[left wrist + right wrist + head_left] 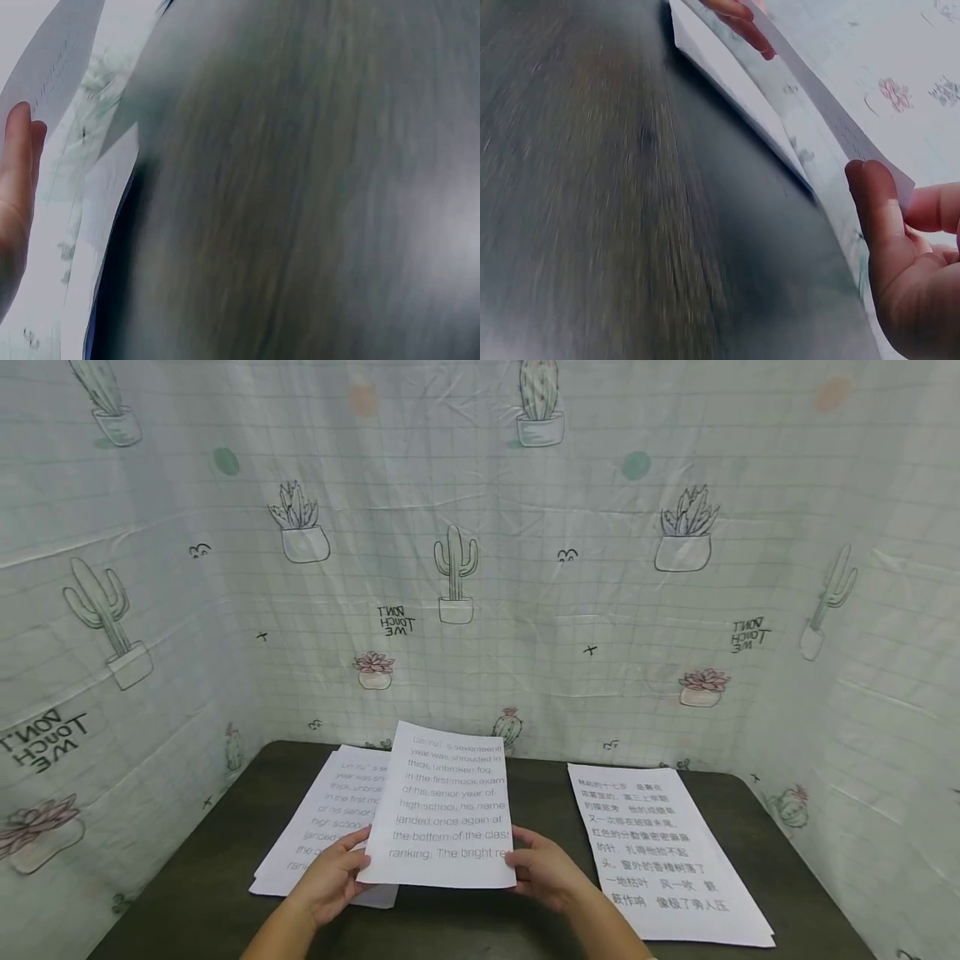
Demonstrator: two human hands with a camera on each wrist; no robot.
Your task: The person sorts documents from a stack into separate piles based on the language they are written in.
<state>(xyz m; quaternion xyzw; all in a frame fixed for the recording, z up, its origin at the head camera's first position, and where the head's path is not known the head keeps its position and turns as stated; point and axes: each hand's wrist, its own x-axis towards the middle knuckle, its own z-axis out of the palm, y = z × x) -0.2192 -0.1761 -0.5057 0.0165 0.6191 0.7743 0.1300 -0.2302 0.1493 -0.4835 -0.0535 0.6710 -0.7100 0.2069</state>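
Observation:
A white sheet of paper [450, 810] printed with large English text is held up above the table, tilted toward the head camera. My left hand [330, 875] pinches its lower left edge, and my right hand [547, 870] pinches the lower right edge. In the right wrist view the sheet [829, 112] appears nearly edge-on, between the thumb and fingers of the right hand [915, 277]. The left wrist view catches only part of the left hand [15, 187]. Behind the sheet, partly covered by it, lies a stack of papers [322, 827] with similar English text.
To the right, another stack of papers [660, 852], printed with Chinese text, lies slightly uneven on the dark table [536, 793]. A pale curtain [480, 668] with cactus drawings hangs around the table's back and sides.

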